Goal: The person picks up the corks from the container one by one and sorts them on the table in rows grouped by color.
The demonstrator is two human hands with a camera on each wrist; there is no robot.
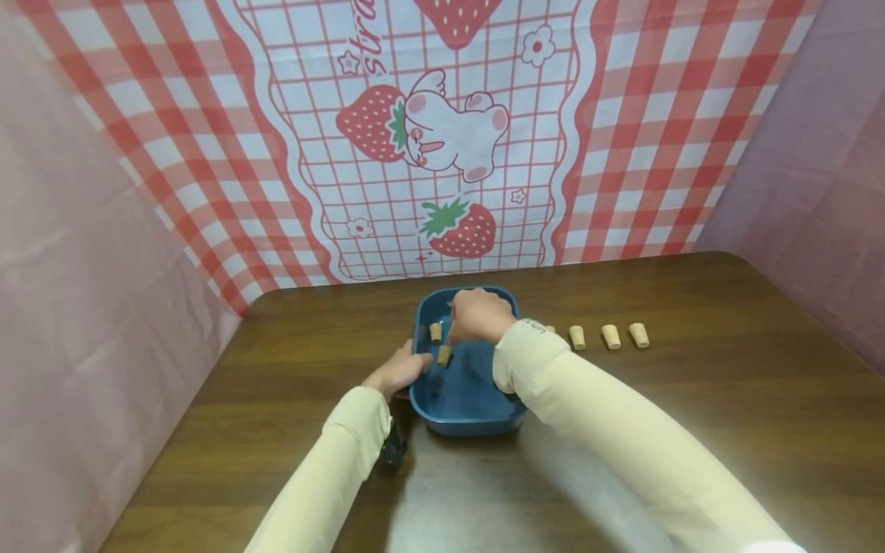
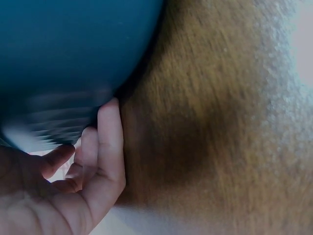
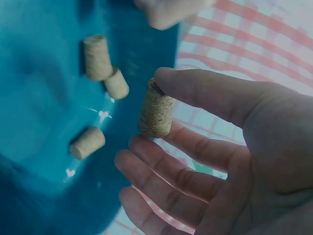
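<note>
Pinching a cork stopper (image 3: pixel 156 113) with right hand (image 1: pixel 480 316), gripping blue tub (image 1: pixel 466 427) with left hand (image 1: pixel 399 370); with three stoppers (image 3: pixel 87 143) inside, apparently at least four stoppers (image 1: pixel 611 336) left toward table's (image 1: pixel 698 346) far edge.

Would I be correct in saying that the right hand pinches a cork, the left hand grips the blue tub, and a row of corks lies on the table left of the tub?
Not quite: the row of corks lies right of the blue tub, as the head view shows. The right hand does pinch a cork, and the left hand does grip the tub.
</note>
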